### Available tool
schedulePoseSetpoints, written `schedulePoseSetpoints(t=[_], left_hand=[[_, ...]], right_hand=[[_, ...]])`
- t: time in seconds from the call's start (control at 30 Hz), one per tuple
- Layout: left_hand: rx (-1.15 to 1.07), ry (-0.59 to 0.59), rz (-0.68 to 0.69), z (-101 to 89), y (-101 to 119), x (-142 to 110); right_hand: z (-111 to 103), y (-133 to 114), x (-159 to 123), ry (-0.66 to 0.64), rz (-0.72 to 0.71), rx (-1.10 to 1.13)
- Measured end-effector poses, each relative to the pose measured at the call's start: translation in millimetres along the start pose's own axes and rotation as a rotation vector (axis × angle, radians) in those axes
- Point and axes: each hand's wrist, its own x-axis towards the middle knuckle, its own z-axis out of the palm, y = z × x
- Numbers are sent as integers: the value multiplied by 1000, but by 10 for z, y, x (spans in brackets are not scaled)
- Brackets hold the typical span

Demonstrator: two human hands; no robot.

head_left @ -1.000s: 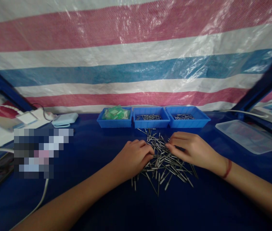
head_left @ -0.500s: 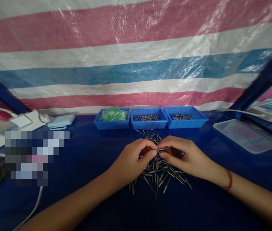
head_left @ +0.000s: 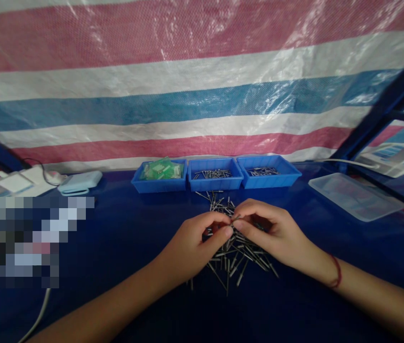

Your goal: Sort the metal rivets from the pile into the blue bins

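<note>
Over a loose pile of metal blind rivets (head_left: 235,250), my two hands meet with their fingertips almost touching. A single blind rivet (head_left: 236,219) shows between them. My left hand (head_left: 192,245) pinches one end between thumb and forefinger. From the other side, my right hand (head_left: 280,233) is closed on the same rivet with thumb and fingers. Part of that rivet is hidden behind the fingertips. The pile lies on the blue table (head_left: 144,305) beneath and in front of both hands.
Three blue bins stand in a row behind the pile: the left bin (head_left: 159,186) holds green packets, the middle bin (head_left: 216,185) and right bin (head_left: 273,181) hold rivets. A clear plastic lid (head_left: 355,195) lies right. A light blue case (head_left: 80,182) and white cable (head_left: 40,314) lie left.
My hands, apart over the pile at first, have come together with a rivet between their fingertips. The rivet has since tilted a little. The whole view has shifted slightly.
</note>
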Motion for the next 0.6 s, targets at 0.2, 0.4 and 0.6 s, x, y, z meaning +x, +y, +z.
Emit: schedulePoseSetpoints(t=[0.2,0.4,0.6], left_hand=[[19,5,15,10,9,4],[23,-15,27,19,21,1],[93,35,30,28,25,-9]], right_hand=[[13,-20,-9,22,23,11],[15,-37,-1,20,18,34],[6,-64,-6,26,5,26]])
